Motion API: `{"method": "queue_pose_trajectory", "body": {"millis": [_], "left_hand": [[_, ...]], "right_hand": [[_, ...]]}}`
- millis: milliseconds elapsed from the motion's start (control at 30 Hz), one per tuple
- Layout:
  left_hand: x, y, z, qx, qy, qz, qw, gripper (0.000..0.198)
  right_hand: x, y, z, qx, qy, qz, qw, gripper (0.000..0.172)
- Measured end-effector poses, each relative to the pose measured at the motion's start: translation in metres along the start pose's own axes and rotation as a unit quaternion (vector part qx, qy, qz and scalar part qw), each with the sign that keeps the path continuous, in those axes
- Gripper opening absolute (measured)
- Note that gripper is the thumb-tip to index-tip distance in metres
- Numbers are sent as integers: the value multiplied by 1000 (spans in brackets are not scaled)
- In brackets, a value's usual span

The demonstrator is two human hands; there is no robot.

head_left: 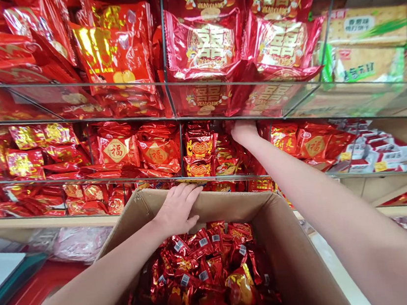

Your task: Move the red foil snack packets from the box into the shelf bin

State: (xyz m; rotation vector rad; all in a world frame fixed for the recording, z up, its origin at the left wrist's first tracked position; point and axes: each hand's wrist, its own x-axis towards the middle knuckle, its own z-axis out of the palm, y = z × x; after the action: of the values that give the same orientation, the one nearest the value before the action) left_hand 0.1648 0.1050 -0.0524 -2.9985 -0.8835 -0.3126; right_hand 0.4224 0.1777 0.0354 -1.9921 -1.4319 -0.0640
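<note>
My left hand (178,207) lies against the far wall of an open cardboard box (284,241). Its fingers stretch out over the rim, with the thumb apart on the inner side. Inside the box is a heap of small red and gold snack packets (206,263), several with white barcode labels. My right hand (244,131) reaches into a lower shelf compartment, beside red packets with gold and yellow print (200,149). Its fingers are hidden in shadow among the packets, so what they touch or hold does not show.
Above, a clear-fronted shelf (241,96) holds larger red packets (214,42) and green-and-clear cracker packs (368,40). The lower shelf carries red packets (117,148) and white-and-red sachets (384,147). Plastic-wrapped goods (79,242) sit below at left.
</note>
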Motion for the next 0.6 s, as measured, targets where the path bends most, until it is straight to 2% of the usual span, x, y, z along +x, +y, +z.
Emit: {"method": "queue_pose_trajectory", "body": {"millis": [167, 300, 400, 533, 600], "left_hand": [[1, -3, -3, -7, -17, -4, 1000, 68], [3, -3, -3, -20, -22, -8, 1000, 69], [4, -3, -2, -27, -24, -16, 999, 69], [5, -3, -1, -30, -24, -14, 999, 70], [5, -3, -1, -30, -23, -13, 999, 70]], "right_hand": [[28, 2, 20, 22, -28, 17, 999, 35], [35, 5, 32, 48, 20, 11, 999, 35], [36, 4, 34, 54, 25, 0, 998, 36], [35, 2, 33, 53, 0, 25, 998, 36], [35, 2, 32, 58, 4, 11, 998, 35]]}}
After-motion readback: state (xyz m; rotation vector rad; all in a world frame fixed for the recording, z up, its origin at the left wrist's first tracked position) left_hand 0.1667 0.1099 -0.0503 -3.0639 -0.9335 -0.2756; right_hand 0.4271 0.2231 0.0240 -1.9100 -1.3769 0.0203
